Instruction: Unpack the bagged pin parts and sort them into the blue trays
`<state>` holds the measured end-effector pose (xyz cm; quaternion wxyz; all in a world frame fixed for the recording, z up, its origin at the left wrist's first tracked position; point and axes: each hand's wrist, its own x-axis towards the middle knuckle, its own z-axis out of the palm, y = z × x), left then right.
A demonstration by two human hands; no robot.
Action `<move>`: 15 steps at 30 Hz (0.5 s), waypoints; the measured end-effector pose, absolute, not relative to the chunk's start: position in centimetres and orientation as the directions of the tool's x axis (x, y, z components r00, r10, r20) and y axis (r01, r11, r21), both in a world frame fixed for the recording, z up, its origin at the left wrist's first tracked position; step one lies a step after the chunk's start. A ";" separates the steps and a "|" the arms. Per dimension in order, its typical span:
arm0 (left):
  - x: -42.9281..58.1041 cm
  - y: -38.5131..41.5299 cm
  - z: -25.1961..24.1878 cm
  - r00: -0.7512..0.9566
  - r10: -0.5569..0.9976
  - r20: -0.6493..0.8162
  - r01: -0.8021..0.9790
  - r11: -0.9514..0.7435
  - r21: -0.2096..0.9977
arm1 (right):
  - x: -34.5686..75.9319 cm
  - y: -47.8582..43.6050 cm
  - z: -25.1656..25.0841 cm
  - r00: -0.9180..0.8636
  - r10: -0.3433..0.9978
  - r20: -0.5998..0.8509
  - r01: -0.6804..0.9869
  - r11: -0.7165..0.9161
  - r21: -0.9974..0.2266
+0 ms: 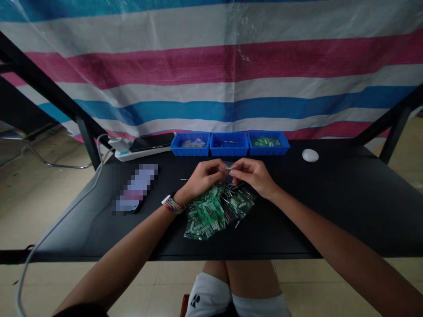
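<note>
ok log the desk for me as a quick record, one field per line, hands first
left hand: pinching a small clear bag; woven multicoloured wristband on the wrist
right hand: pinching the same bag
below hands: bagged green pieces, with thin metallic pins
left blue bin: clear plastic
middle blue bin: a few thin pieces
right blue bin: green pieces
far left: white power strip, dark phone on it
far right: white rounded object, type unclear
surface: black tabletop

Makeshift workshop: black worktable (346, 189), blue parts bins (229, 152), striped tarp (231, 64).
</note>
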<state>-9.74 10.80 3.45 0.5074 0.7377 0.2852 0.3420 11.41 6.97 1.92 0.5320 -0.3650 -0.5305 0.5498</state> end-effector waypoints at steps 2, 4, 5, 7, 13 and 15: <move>-9.9 10.8 3.3 0.626 0.751 0.211 0.131 -0.367 0.921 | 11.6 7.1 1.8 -0.180 0.971 0.158 -0.165 0.128 -0.978; -10.0 10.8 3.3 0.629 0.746 0.217 0.178 -0.410 0.895 | 11.7 7.2 1.8 -0.183 0.972 0.146 -0.148 0.120 -0.982; -10.1 10.8 3.3 0.626 0.746 0.225 0.193 -0.428 0.883 | 11.8 7.2 1.8 -0.186 0.972 0.141 -0.142 0.115 -0.983; -10.1 10.8 3.4 0.618 0.748 0.243 0.205 -0.452 0.868 | 11.8 7.2 1.9 -0.195 0.971 0.135 -0.138 0.109 -0.984; -10.0 10.6 3.5 0.615 0.761 0.207 0.153 -0.373 0.915 | 11.6 6.9 1.9 -0.220 0.965 0.143 -0.179 0.104 -0.978; -10.0 10.5 3.6 0.620 0.764 0.180 0.136 -0.331 0.934 | 11.6 6.8 2.0 -0.217 0.964 0.157 -0.188 0.117 -0.975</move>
